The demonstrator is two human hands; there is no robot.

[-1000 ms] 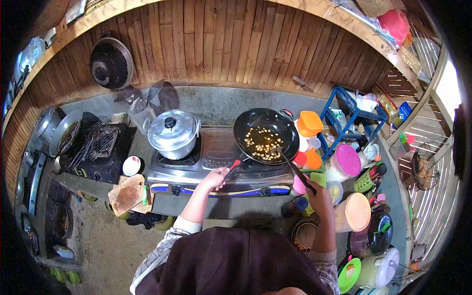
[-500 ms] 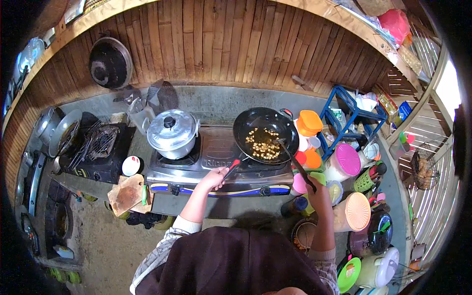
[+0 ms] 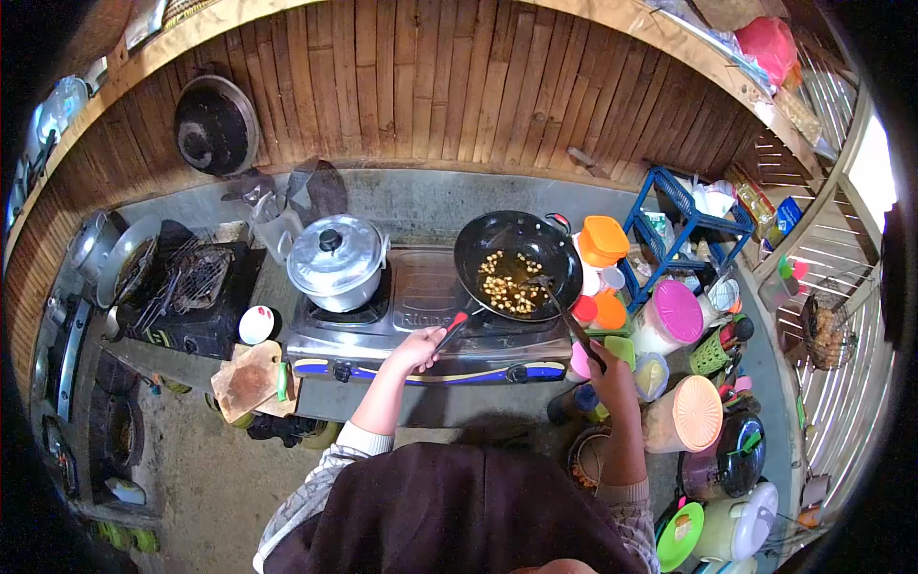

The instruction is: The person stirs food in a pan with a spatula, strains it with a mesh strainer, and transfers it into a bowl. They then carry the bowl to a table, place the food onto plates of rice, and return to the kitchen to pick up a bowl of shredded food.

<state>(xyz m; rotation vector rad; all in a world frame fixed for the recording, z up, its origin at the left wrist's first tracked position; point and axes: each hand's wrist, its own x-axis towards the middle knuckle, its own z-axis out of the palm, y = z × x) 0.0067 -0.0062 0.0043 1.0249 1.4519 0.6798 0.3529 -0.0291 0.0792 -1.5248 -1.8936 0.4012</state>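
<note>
A black wok (image 3: 488, 241) rests on the right burner of the gas stove (image 3: 421, 335). Pale, nut-like pieces (image 3: 507, 295) lie in oil at its bottom. My left hand (image 3: 418, 350) is closed around the wok's red and black handle (image 3: 456, 326). In my right hand (image 3: 612, 375) is the long dark handle of a spatula (image 3: 574, 328); its blade dips into the wok at the right side of the pieces. On the left burner stands a lidded silver pot (image 3: 335, 263), apart from both hands.
Plastic containers crowd the right side, among them a pink-lidded tub (image 3: 677, 312) and an orange-lidded jar (image 3: 695, 413). A blue rack (image 3: 684, 225) stands behind them. Left of the stove are a wooden cutting board (image 3: 247, 381) and a dark grill stove (image 3: 191, 297).
My right hand has shifted slightly left and down, and the spatula with it. The pieces in the wok have moved a little. My left hand keeps its hold on the handle.
</note>
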